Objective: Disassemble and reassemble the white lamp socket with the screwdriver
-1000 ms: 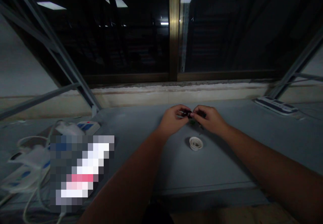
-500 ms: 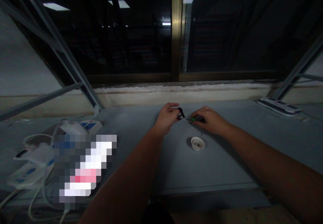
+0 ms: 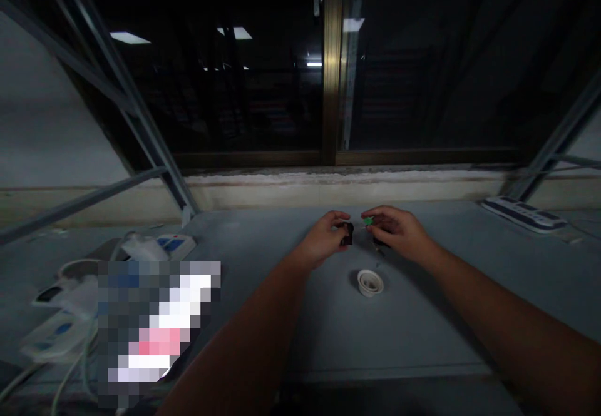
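My left hand (image 3: 325, 239) is closed around a small black part (image 3: 348, 233), its exact kind too dark to tell. Close by on the right, my right hand (image 3: 397, 228) pinches a small green piece (image 3: 368, 221) with thin pale prongs pointing toward the black part. A gap separates the two pieces. Something dark shows under the right fingers, and I cannot make out what it is. On the table just nearer to me stands a round white cup-shaped part (image 3: 370, 283) with a ringed hollow.
White power strips (image 3: 56, 334) with plugs and cables lie at the left, beside a blurred-out device (image 3: 159, 322). Another power strip (image 3: 523, 214) sits at the right back. Metal frame posts (image 3: 173, 181) rise at both sides, and a dark window stands behind the grey table (image 3: 253, 241).
The view has tilted up slightly. My left hand has turned the black part and moved right. My right hand has raised the green piece, which now shows more plainly between its fingertips.
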`<state>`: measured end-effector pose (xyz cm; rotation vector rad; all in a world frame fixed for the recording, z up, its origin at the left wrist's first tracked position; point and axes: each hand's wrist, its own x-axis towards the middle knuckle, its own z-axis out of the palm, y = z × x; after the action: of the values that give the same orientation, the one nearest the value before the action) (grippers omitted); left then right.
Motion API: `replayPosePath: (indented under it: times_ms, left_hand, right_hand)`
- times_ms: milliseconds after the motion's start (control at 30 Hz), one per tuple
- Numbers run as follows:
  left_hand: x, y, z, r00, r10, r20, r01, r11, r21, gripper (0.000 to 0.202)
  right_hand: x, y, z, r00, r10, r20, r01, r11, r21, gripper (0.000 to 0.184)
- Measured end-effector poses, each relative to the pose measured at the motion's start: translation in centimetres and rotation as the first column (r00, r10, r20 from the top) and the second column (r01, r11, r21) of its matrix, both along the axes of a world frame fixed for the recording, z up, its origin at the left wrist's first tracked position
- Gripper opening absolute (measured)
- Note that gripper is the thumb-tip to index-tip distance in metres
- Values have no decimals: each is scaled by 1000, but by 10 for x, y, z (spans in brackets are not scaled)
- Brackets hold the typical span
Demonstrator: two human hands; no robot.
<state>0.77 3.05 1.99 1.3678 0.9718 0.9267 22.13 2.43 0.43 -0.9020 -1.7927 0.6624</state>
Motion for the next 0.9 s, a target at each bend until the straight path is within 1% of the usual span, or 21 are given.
replayPosePath:
  times_ms: [67,133,200,300,400,500,700,800,900]
  left_hand:
    - [1,-2,-1,1000,-22,-4,22,1000,19,32]
    - [1,-2,-3,999,-26,-25,27,998,49,31]
    - [1,-1,-5,996,-24,-84,32,995,90,32]
    - [-1,3,-10,986,-33,-166,62,983,173,28]
    - [-2,6,-13,988,-32,-154,71,964,255,20]
    - [-2,8,-13,992,-15,-124,51,954,296,18]
    - [-1,3,-5,992,-32,-119,70,944,323,24]
    - [0,2,-4,993,-19,-120,54,954,294,25]
    - [0,3,-4,994,-2,-109,30,967,253,27]
  right_hand:
    - [-1,0,-1,1000,17,-25,-18,999,-26,29]
    - [-3,0,-2,999,29,-45,-31,998,-51,26]
    - [-4,0,-2,998,35,-56,-40,996,-77,24]
    - [-4,2,-4,997,42,-71,-49,994,-102,28]
    - [-4,4,-6,996,45,-78,-54,992,-113,33]
    - [-4,4,-6,997,46,-63,-54,991,-125,34]
    - [-7,4,-8,999,19,-47,-26,990,-139,35]
    - [-7,5,-8,998,12,-60,-21,988,-154,38]
    - [-6,5,-8,998,22,-66,-32,986,-162,35]
